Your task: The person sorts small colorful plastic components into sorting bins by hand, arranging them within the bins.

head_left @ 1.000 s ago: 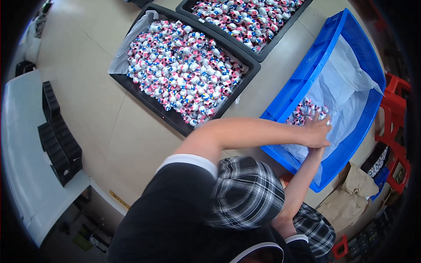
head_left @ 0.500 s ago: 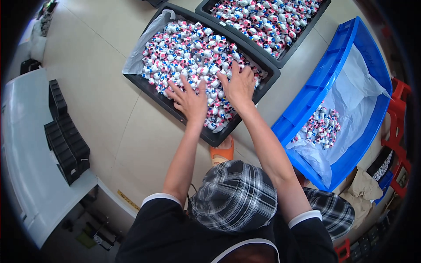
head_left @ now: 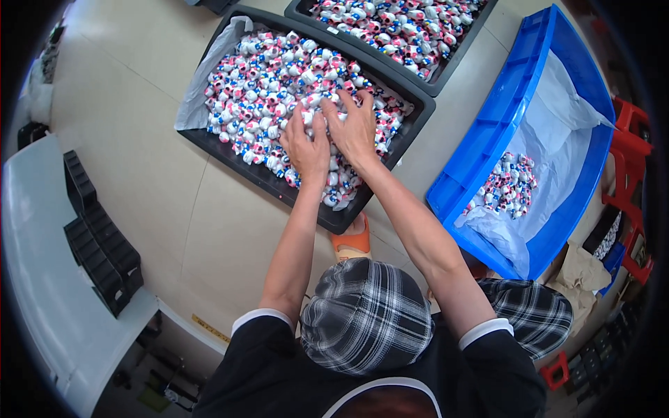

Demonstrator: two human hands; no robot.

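Fingers (head_left: pixel 297 124) of left grip (head_left: pixel 306 152) and right grip (head_left: pixel 354 136), half-curled, end hidden among small white-pink-blue pieces (head_left: pixel 261 83), hold unclear; black rectangular tray (head_left: pixel 247 169) rim runs behind both, pale floor (head_left: pixel 139 160) leftward.

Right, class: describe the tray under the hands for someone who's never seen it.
From the large blue bin at right, look left to the black tray nearer the person, with white lining over its left end. Unlike the farther black tray, it has the left hand and right hand among its coloured pieces.
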